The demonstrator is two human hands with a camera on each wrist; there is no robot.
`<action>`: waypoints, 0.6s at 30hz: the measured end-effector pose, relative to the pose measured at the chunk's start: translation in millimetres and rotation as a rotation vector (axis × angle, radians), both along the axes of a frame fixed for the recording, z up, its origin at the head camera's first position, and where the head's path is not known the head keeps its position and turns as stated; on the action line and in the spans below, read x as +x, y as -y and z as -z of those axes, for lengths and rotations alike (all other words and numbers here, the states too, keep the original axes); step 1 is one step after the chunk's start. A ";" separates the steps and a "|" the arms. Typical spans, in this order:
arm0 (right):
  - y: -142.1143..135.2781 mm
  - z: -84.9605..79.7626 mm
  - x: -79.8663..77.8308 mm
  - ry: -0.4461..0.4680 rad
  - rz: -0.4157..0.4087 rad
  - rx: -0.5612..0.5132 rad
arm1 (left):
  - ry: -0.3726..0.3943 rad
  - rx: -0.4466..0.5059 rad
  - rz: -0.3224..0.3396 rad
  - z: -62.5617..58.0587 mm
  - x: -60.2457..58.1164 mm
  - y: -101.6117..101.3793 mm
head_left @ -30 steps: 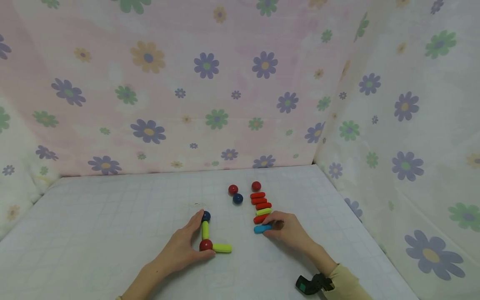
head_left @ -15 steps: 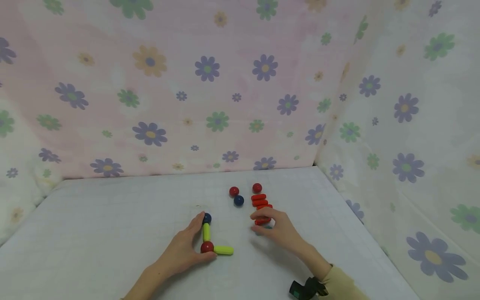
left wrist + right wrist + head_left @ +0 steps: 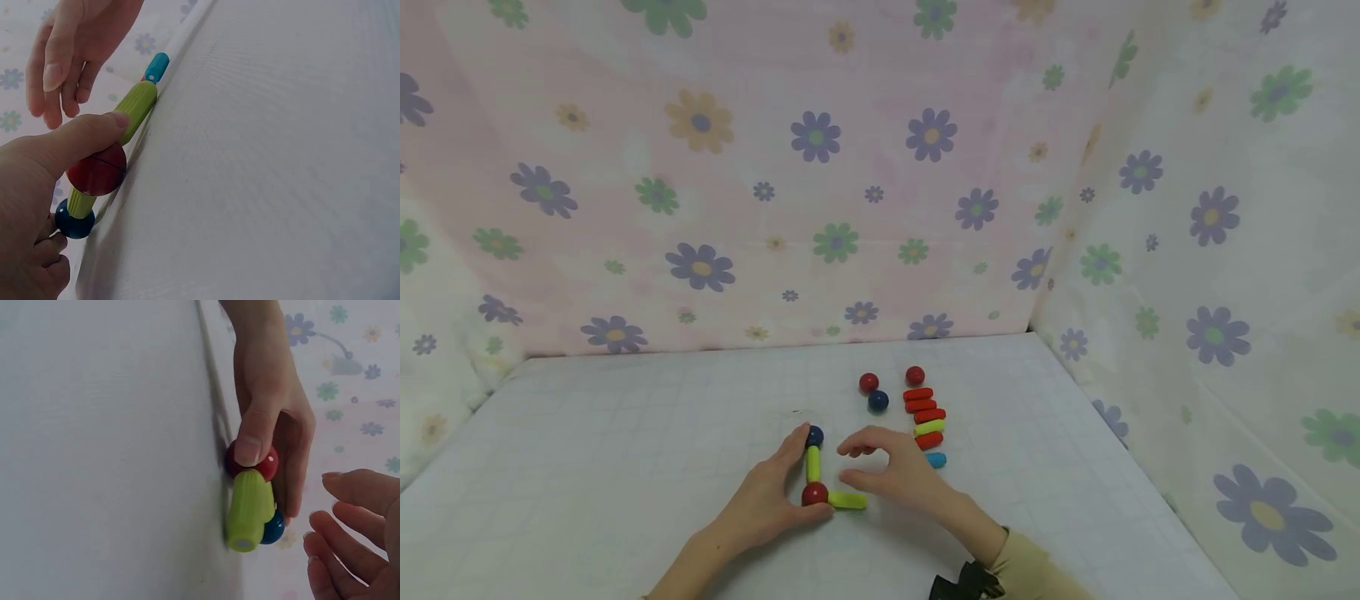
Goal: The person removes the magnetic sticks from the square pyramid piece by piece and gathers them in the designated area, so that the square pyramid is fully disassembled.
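Note:
An L-shaped piece of building sticks and balls lies on the table by my left hand (image 3: pixel 760 504). Its corner is a red ball (image 3: pixel 815 493), with one yellow-green stick (image 3: pixel 813 463) running back to a dark blue ball (image 3: pixel 816 436). A second yellow-green stick (image 3: pixel 848 501) points right, and its free end shows a grey disc in the right wrist view. My left thumb presses the red ball while the fingers reach along to the blue one. My right hand (image 3: pixel 895 471) hovers just right of the piece, fingers loosely bent and apart, nothing between them.
Behind my right hand, a column of loose sticks holds several red sticks (image 3: pixel 921 407), a yellow-green stick (image 3: pixel 929 427) and a light blue stick (image 3: pixel 936 460). A red ball (image 3: pixel 915 376) tops it; another red ball (image 3: pixel 868 383) and a blue ball (image 3: pixel 877 402) sit left.
My right hand has released the light blue stick in the column and moved left toward the L-shaped piece, empty. My left hand stays on the piece.

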State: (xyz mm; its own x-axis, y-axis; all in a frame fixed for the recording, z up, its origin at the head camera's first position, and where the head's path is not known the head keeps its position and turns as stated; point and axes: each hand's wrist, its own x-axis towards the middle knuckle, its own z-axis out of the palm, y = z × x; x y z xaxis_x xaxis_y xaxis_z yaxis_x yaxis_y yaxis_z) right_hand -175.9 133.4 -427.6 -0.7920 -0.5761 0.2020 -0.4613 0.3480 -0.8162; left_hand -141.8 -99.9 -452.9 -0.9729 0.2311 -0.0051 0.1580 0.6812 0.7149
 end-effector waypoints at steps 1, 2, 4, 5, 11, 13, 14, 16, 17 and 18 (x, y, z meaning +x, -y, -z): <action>1.5 2.4 0.3 0.018 -0.020 0.010 | -0.001 0.000 0.000 -0.1 0.0 0.2; 2.6 5.0 0.3 0.040 -0.039 0.022 | -0.002 -0.001 0.001 -0.2 -0.1 0.4; 3.9 9.5 -0.1 0.071 -0.070 0.051 | -0.008 -0.006 0.005 0.2 -0.8 0.9; 4.2 11.9 -0.9 0.076 -0.089 0.064 | -0.011 -0.010 0.008 0.5 -1.1 1.1; 3.9 21.8 -4.3 0.115 -0.166 0.107 | -0.030 -0.016 0.028 1.9 -2.5 2.6; 3.5 24.3 -4.9 0.130 -0.172 0.109 | -0.032 -0.014 0.029 1.8 -2.6 2.7; 3.3 24.9 -5.0 0.136 -0.171 0.114 | -0.031 -0.012 0.029 1.7 -2.6 2.7; 3.2 26.0 -4.9 0.145 -0.169 0.110 | -0.029 -0.012 0.029 1.6 -2.5 2.6; 3.2 26.2 -4.6 0.149 -0.166 0.108 | -0.028 -0.011 0.028 1.6 -2.5 2.5; 3.2 26.4 -4.3 0.156 -0.162 0.108 | -0.026 -0.011 0.028 1.6 -2.5 2.4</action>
